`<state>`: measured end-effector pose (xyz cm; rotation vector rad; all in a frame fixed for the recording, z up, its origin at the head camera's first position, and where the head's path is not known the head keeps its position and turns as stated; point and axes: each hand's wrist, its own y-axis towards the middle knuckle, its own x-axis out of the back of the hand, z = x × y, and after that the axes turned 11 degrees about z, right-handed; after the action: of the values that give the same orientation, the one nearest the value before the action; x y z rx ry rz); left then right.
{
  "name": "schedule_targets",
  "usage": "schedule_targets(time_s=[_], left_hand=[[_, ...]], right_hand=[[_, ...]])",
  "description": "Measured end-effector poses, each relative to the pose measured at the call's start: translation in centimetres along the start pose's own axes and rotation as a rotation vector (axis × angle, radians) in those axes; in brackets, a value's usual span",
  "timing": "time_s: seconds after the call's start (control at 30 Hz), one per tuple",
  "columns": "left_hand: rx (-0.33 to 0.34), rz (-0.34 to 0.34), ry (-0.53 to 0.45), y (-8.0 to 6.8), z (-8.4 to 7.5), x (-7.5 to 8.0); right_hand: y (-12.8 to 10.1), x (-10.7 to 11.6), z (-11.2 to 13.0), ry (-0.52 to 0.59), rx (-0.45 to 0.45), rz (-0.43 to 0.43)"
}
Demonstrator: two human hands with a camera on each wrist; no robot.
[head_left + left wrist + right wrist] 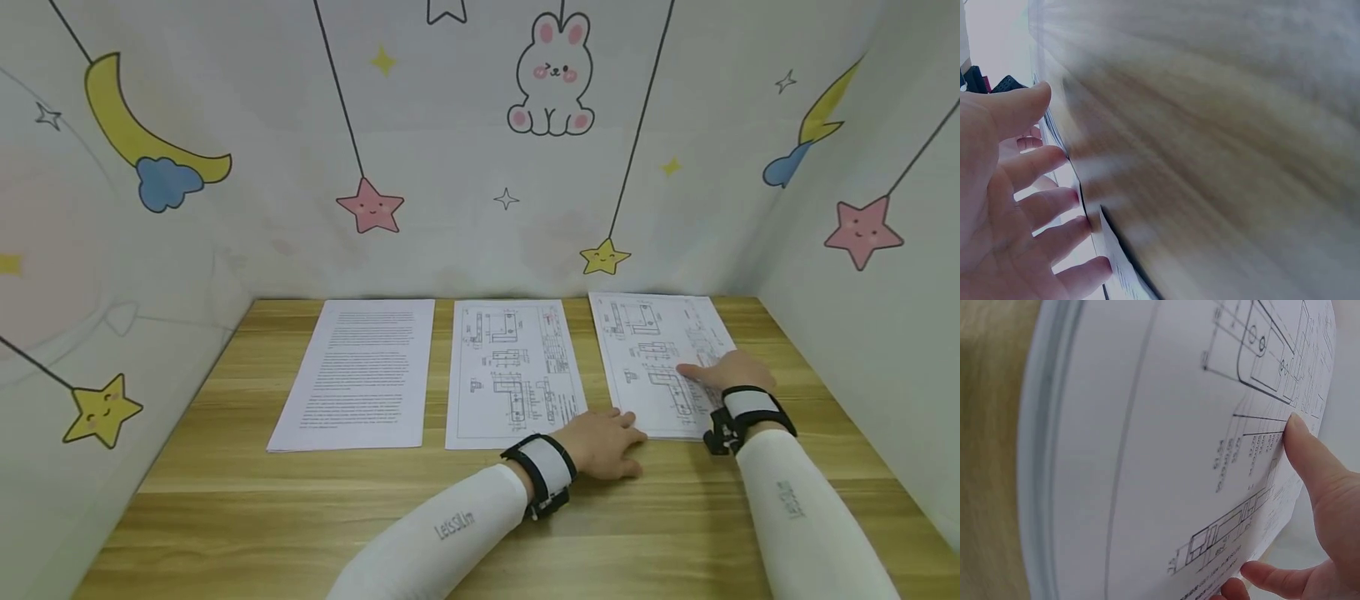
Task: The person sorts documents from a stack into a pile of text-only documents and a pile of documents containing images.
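My right hand [738, 371] lies over the right edge of the right-hand stack of drawing sheets [626, 367]. In the right wrist view, its straight thumb [1313, 456] rests on the top drawing, and other fingertips show lower down near the sheet's far edge. My left hand [600, 442] lies with fingers spread between the middle drawing sheet [465, 421] and the lower left corner of the right-hand stack. Its fingertips are at the paper edges in the left wrist view, and nothing is between thumb and fingers [1054, 206].
A stack of printed text pages [300, 417] lies on the left of the wooden table [225, 500]. Fabric walls [465, 258] with cartoon stars and a rabbit stand behind the table and along both sides.
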<state>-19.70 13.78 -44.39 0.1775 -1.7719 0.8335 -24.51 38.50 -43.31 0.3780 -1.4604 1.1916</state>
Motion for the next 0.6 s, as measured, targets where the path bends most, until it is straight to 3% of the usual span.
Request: schedule_targets(time_s=[0.13, 0.33, 0.6], left_hand=[[0.004, -0.005, 0.01, 0.1, -0.1, -0.2], [0.005, -0.015, 0.018, 0.1, -0.1, -0.4], [0.005, -0.003, 0.001, 0.2, 0.0, -0.3]], right_hand=[[-0.2, -0.4, 0.9, -0.056, -0.035, -0.025], [-1.0, -0.4, 1.4, -0.011, -0.064, -0.036], [0.8, -0.3, 0.4, -0.006, -0.046, 0.002]])
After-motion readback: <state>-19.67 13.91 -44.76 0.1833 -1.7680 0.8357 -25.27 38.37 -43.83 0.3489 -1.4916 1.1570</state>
